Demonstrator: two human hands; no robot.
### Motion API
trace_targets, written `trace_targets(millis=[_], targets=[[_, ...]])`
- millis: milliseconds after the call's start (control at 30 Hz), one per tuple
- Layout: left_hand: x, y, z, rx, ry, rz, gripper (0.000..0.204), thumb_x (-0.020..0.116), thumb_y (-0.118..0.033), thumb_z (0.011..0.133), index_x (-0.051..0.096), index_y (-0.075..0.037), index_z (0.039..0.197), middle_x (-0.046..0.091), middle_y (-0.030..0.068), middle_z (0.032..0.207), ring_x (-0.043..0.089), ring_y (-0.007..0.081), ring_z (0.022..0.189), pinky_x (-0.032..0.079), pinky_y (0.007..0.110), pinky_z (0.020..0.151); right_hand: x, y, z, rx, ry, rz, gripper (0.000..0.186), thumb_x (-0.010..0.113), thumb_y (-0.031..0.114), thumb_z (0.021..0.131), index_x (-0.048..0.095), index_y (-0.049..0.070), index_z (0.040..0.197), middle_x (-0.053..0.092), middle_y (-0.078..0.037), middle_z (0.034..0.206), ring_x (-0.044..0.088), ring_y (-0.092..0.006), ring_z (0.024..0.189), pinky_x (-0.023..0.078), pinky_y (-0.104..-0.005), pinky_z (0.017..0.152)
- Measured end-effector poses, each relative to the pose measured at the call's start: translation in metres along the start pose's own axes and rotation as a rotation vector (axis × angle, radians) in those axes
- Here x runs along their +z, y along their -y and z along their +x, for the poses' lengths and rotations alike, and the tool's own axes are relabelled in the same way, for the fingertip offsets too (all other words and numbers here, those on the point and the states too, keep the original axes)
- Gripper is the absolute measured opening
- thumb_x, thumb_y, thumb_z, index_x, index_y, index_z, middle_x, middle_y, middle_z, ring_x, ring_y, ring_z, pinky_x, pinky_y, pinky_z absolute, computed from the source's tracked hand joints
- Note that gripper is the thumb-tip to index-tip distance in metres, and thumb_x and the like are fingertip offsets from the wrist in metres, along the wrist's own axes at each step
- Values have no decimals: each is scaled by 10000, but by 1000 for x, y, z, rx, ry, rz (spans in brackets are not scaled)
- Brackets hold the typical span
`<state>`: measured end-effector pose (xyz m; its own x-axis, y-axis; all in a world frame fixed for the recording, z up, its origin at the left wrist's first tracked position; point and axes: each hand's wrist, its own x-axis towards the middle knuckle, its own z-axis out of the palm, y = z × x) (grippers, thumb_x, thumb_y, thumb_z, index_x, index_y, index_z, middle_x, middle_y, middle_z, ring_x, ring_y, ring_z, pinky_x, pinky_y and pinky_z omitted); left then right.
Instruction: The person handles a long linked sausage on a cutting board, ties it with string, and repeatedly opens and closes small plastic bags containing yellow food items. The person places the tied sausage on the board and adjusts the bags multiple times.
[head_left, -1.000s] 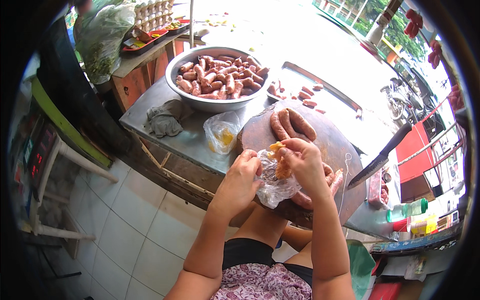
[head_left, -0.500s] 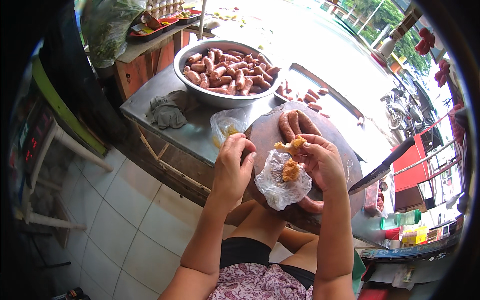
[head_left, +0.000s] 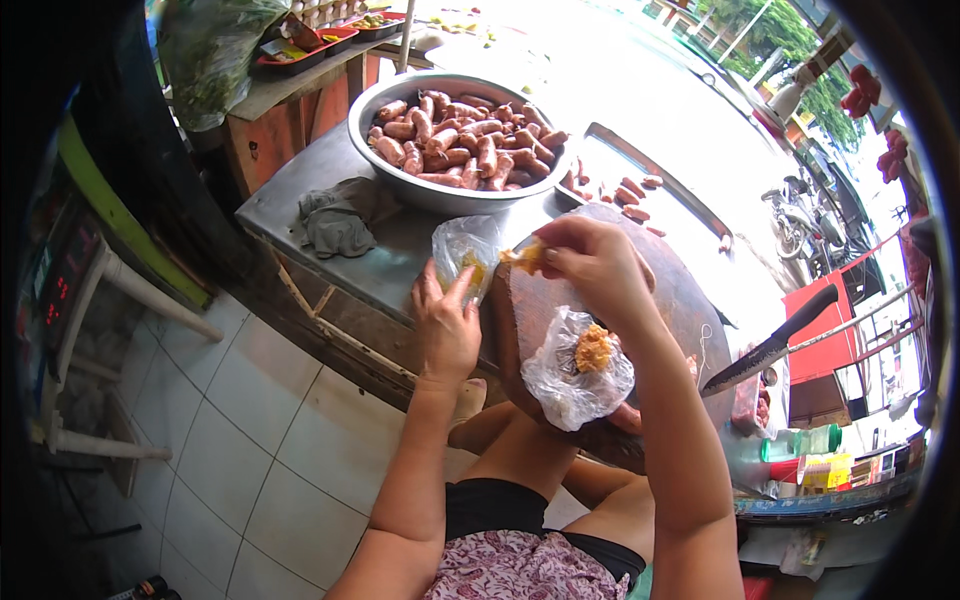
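Note:
My right hand (head_left: 600, 268) pinches a piece of fried chicken (head_left: 522, 258) with a golden crust, holding it beside a small clear plastic bag (head_left: 462, 236) with yellowish sauce in it. Thumb and fingers of my left hand (head_left: 447, 325) grip the near part of that bag at the table's edge. On the round wooden chopping board (head_left: 690, 285) lies a crumpled clear bag (head_left: 560, 385), and another golden fried piece (head_left: 594, 348) sits in its opening. Sausages on the board are mostly hidden behind my right hand and forearm.
A large metal basin (head_left: 365, 165) heaped with sausages stands on the metal table (head_left: 275, 205), near a grey cloth (head_left: 338, 218). Several sausages lie in a tray (head_left: 630, 195) beyond the board. A dark-handled knife (head_left: 770, 345) slants upward at the board's right edge.
My right hand has carried the chicken left and forward to the sauce bag. My left hand has moved forward from beside the board and taken hold of that bag.

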<state>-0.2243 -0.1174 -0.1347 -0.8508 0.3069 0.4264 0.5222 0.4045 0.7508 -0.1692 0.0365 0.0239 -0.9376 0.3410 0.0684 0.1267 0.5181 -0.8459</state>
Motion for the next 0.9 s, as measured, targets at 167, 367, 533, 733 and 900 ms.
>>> trace_targets(millis=[167, 367, 533, 733, 900], targets=[[4, 6, 1, -33, -17, -4, 465, 702, -2, 820, 620, 13, 1278, 437, 311, 1440, 461, 469, 1296, 381, 486, 1103, 57, -20, 58, -245, 136, -594, 139, 637, 37, 829, 724, -11, 927, 729, -178, 880, 716, -341, 839, 560, -389, 778], [1, 14, 5, -93, -58, -150, 313, 595, 19, 872, 596, 89, 1177, 482, 355, 1373, 497, 515, 1244, 417, 504, 1060, 97, -41, 85, -273, 435, -1085, 176, 733, 164, 772, 731, -1, 834, 701, -217, 814, 710, -379, 825, 567, -442, 740], [9, 18, 5, -90, -138, -230, 354, 554, 49, 854, 600, 106, 1201, 536, 342, 1313, 525, 503, 1219, 428, 503, 1047, 106, -48, 93, -240, 524, -980, 187, 756, 164, 740, 735, -9, 810, 697, -230, 804, 707, -392, 815, 570, -442, 733], [15, 23, 2, -94, -181, -262, 423, 550, 62, 844, 584, 104, 1264, 517, 315, 1343, 520, 467, 1242, 419, 498, 1065, 113, -55, 96, -247, 512, -917, 164, 742, 114, 725, 730, -25, 812, 694, -238, 803, 705, -396, 823, 567, -442, 734], [16, 22, 3, -115, -211, -337, 488, 540, 67, 836, 546, 95, 1323, 494, 296, 1378, 496, 461, 1275, 391, 495, 1099, 112, -54, 92, -283, 435, -927, 133, 714, 98, 749, 723, -24, 802, 691, -241, 802, 705, -395, 823, 566, -443, 737]])
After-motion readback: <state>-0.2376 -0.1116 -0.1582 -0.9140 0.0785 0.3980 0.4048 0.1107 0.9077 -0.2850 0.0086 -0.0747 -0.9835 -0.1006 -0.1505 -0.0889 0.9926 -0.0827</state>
